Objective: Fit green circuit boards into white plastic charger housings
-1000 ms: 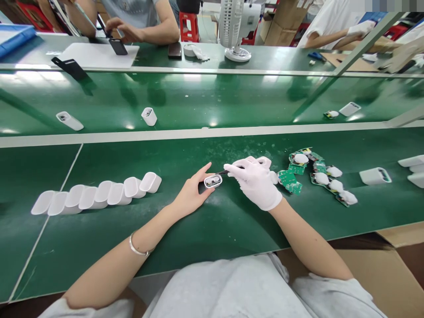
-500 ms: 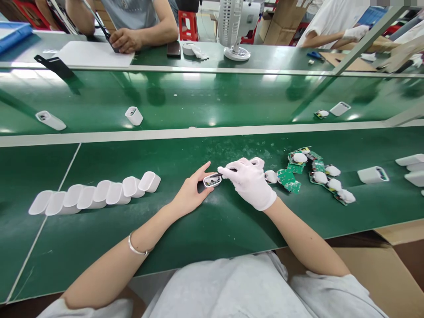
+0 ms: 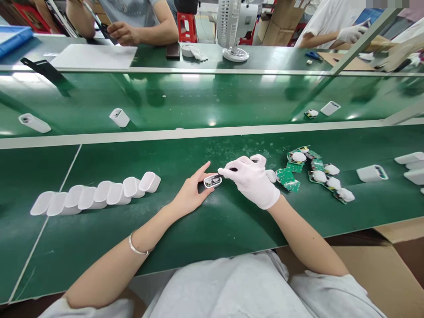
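My bare left hand [image 3: 191, 191] grips a white plastic charger housing [image 3: 212, 181], its open end turned up and electronic parts showing inside. In my white-gloved right hand [image 3: 253, 181] is a thin dark tool [image 3: 218, 176], pinched with its tip at the housing's opening; the glove hides most of it, so its exact kind is unclear. Just right of the glove lie green circuit boards [image 3: 287, 179] with white caps, and several more form a cluster [image 3: 319, 176] beyond. A row of empty white housings [image 3: 91, 197] stands left of my left hand.
A raised white rail [image 3: 198, 133] separates my bench from a green conveyor belt [image 3: 185, 106] carrying white housings [image 3: 119, 118] and a board [image 3: 311, 114]. More housings [image 3: 371, 173] lie at right. Across the belt, people work near a white fan [image 3: 228, 26].
The housings and the board on the belt have moved left. My right hand has shifted very slightly, while my left hand keeps the housing in place. A co-worker's hand across the belt moved slightly.
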Motion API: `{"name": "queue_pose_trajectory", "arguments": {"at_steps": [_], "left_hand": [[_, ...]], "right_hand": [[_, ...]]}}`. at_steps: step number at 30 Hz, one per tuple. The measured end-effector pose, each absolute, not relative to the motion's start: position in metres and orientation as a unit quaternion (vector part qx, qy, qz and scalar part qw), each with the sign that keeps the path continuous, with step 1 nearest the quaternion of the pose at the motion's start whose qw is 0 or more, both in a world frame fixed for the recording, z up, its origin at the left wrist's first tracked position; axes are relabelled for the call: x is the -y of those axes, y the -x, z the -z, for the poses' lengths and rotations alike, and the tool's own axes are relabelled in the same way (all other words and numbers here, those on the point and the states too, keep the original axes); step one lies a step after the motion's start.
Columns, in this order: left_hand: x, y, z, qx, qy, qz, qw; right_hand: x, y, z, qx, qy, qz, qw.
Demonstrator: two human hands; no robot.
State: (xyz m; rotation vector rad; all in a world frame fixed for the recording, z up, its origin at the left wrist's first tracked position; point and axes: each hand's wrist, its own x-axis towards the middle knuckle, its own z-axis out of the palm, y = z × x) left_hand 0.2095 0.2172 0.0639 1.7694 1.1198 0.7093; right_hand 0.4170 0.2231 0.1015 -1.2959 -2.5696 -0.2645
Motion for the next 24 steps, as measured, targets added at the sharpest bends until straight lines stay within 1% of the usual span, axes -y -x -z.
{"name": "queue_pose_trajectory", "arguments": {"at_steps": [3, 8, 15, 21, 24], "left_hand": [[-0.217, -0.21, -0.064, -0.446, -0.715, -0.291, 0.452], [-0.217, -0.209, -0.065, -0.453, -0.716, -0.284, 0.448], [-0.218, -0.209, -0.063, -0.456, -0.722, -0.285, 0.435], [-0.217, -0.209, -0.062, -0.454, -0.724, -0.284, 0.435], [-0.217, -0.209, -0.064, -0.448, -0.729, -0.286, 0.432]], "right_hand": [[-0.225, -0.424, -0.107, 0.882, 0.443, 0.094, 0.128], [-0.226, -0.42, -0.108, 0.867, 0.473, 0.065, 0.145], [-0.224, -0.41, -0.105, 0.872, 0.478, 0.038, 0.097], [-0.225, -0.414, -0.108, 0.867, 0.488, 0.01, 0.097], [-0.229, -0.426, -0.104, 0.851, 0.512, -0.007, 0.116]]}}
